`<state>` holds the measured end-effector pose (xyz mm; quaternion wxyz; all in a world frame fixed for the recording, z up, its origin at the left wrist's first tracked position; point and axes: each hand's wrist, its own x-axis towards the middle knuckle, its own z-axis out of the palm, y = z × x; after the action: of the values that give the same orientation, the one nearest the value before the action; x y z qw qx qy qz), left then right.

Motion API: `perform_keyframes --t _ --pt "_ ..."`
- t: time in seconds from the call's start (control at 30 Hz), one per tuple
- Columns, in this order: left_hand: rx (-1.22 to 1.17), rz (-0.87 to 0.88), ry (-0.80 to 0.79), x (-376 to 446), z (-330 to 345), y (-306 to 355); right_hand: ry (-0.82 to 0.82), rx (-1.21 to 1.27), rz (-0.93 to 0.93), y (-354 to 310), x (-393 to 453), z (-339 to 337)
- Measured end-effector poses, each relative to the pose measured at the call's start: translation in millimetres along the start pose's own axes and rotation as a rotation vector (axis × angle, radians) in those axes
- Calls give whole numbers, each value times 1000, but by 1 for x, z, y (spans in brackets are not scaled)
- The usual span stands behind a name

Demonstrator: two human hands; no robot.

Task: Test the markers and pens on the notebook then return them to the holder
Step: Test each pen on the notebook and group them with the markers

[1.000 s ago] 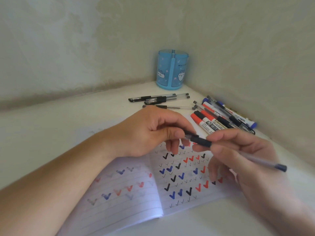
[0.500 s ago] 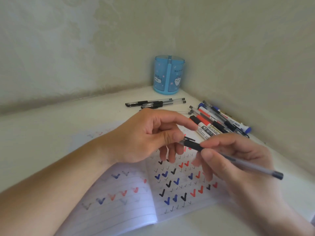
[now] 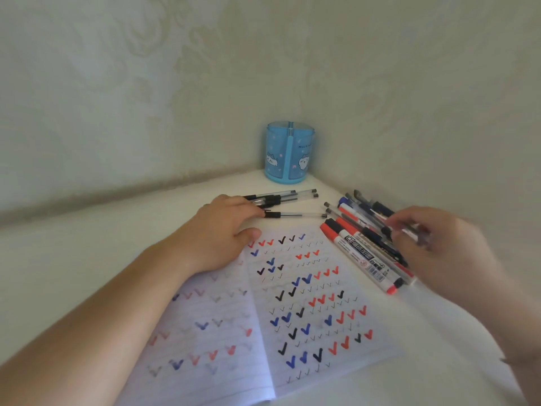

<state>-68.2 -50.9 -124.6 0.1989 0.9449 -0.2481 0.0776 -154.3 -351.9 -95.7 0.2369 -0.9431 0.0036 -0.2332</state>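
Observation:
The open notebook [image 3: 307,303] lies in front of me, covered in red, blue and black ticks. My left hand [image 3: 225,230] reaches past its top edge; the fingertips touch the ends of the black pens [image 3: 289,197] lying there, and the thumb rests on the page. My right hand [image 3: 439,250], blurred, hovers over the pile of markers and pens [image 3: 363,247] at the right wall and pinches a clear black-grip pen [image 3: 409,230] just above that pile. The blue holder [image 3: 289,153] stands in the corner with nothing showing in it.
Two walls meet behind the holder and close off the far and right sides. The white tabletop [image 3: 87,259] stretches away to the left of the notebook.
The hands have parted. My right hand carried the pen right, over the marker pile. My left hand let go of it and moved up to the black pens beyond the notebook.

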Motion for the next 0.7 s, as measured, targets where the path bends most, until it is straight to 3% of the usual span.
perform_keyframes --t 0.13,0.3,0.4,0.57,0.7 --pt "4 -4 59 1 -1 2 -47 -263 -20 12 9 16" --pt "87 -33 -4 3 1 4 -99 -260 -24 14 9 24" --pt "61 -50 58 4 0 6 5 -285 -60 13 7 24" --pt "-33 -68 122 7 7 9 185 -193 -154 -8 2 14" --pt "-54 -71 162 6 4 8 111 50 -229 -42 -8 6"
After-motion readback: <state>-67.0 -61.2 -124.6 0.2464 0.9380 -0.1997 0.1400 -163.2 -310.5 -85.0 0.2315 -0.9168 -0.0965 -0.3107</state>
